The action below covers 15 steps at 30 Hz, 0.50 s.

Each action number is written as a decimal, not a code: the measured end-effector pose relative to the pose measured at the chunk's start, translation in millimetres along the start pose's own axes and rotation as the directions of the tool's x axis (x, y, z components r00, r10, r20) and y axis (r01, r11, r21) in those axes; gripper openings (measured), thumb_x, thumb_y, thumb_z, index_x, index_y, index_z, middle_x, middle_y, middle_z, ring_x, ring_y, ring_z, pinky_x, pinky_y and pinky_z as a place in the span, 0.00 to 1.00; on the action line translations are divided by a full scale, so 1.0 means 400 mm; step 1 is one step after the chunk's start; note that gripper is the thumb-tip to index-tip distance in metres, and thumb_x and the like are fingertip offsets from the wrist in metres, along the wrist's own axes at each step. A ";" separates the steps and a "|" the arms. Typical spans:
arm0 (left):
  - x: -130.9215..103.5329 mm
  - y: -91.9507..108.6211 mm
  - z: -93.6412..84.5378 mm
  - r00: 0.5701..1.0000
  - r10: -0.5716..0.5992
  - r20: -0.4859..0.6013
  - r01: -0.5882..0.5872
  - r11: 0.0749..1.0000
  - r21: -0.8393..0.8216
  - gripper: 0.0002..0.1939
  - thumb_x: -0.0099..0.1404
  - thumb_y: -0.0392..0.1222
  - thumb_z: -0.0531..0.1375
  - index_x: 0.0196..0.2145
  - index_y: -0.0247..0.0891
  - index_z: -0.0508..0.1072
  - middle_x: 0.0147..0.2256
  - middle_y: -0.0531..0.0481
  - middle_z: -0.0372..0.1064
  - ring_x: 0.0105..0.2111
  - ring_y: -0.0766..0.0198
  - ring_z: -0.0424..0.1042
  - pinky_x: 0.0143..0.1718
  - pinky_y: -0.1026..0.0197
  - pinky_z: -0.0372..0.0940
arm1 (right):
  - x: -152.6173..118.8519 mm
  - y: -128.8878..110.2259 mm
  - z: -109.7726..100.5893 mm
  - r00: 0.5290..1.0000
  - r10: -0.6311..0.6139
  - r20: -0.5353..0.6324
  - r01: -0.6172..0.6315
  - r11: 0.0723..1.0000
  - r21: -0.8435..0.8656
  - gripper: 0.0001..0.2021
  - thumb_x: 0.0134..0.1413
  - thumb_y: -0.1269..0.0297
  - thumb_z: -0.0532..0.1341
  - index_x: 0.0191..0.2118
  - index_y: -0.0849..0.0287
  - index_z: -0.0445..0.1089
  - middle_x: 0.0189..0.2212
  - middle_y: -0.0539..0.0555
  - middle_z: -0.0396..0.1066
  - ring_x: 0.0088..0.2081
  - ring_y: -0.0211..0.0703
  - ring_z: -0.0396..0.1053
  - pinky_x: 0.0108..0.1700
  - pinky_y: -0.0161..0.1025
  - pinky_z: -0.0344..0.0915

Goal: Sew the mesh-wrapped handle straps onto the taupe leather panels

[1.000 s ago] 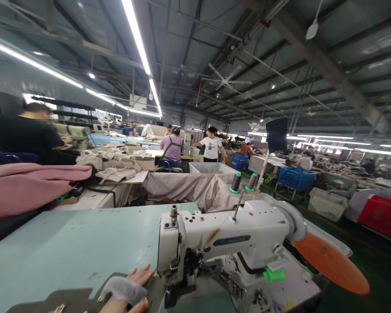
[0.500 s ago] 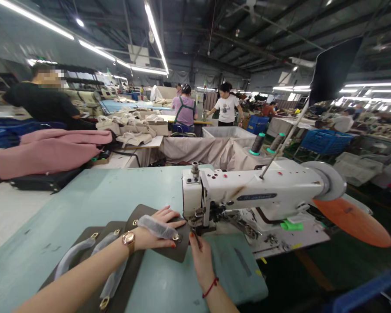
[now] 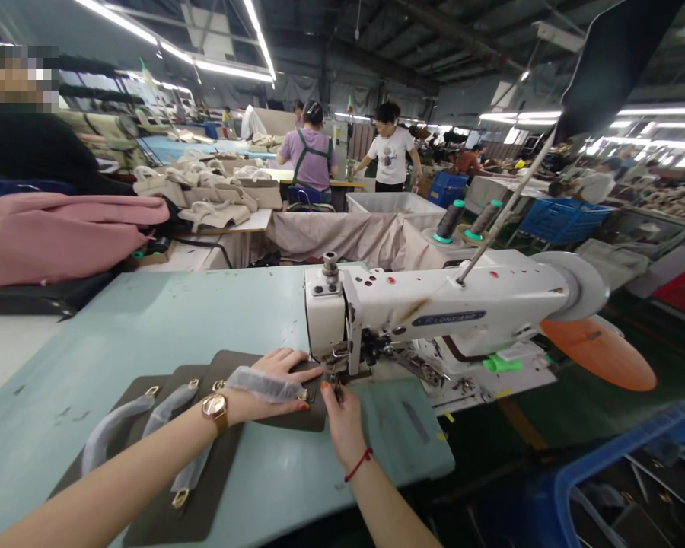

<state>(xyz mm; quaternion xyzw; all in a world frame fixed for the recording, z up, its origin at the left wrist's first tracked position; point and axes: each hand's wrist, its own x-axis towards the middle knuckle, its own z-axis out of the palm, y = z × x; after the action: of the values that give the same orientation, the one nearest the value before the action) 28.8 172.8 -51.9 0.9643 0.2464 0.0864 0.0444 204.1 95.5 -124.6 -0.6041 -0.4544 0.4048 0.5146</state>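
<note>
My left hand [image 3: 256, 409] lies flat with fingers spread on a dark brown-grey bag panel [image 3: 313, 418]. It passes under the panel's plastic-wrapped handle [image 3: 262, 383], which has gold-coloured fittings. The panel's right edge is beside the needle area of a white sewing machine [image 3: 371, 304]. Close by that edge, my right hand [image 3: 345, 428] is closed in a pinch, thumb against fingers. A small dark thing shows at its fingertips, too hidden to name. More dark panels with wrapped handles [image 3: 111, 430] overlap on the table, partly under my left forearm.
The pale green tabletop [image 3: 205, 304] spreads left of the machine. Pink material [image 3: 62, 236] lies at far left. At lower right stands a blue crate [image 3: 565, 487] with dark pieces inside. Thread cones [image 3: 450, 222] stand behind the machine; several people are at stations beyond.
The view has shifted right and down, bringing the blue crate into sight. The panel has turned slightly under my left hand. My right hand stays beside the panel's edge.
</note>
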 end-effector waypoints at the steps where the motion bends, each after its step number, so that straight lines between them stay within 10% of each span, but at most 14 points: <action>1: -0.001 0.006 0.000 1.000 -0.012 -0.006 0.012 1.000 0.005 0.28 0.61 0.57 0.56 0.57 0.48 0.61 0.45 0.44 0.60 0.42 0.54 0.62 0.42 0.55 0.60 | 0.000 0.001 -0.003 1.000 0.000 0.004 0.000 1.000 -0.004 0.21 0.55 0.50 0.55 0.21 0.62 0.63 0.19 0.48 0.59 0.24 0.35 0.55 0.26 0.32 0.52; 15: -0.008 0.114 0.023 0.944 -0.319 -0.088 0.317 0.948 -0.028 0.26 0.63 0.55 0.55 0.56 0.45 0.62 0.48 0.43 0.60 0.45 0.52 0.62 0.46 0.50 0.61 | 0.030 0.004 -0.068 0.986 -0.012 0.166 0.021 0.999 -0.049 0.20 0.56 0.50 0.55 0.27 0.65 0.70 0.23 0.51 0.68 0.26 0.39 0.62 0.28 0.33 0.56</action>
<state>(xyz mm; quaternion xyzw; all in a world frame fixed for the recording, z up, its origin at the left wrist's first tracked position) 49.2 131.0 -55.3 0.9067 0.3999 0.1236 0.0530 233.5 100.0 -122.7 -0.5776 -0.5106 0.4375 0.4629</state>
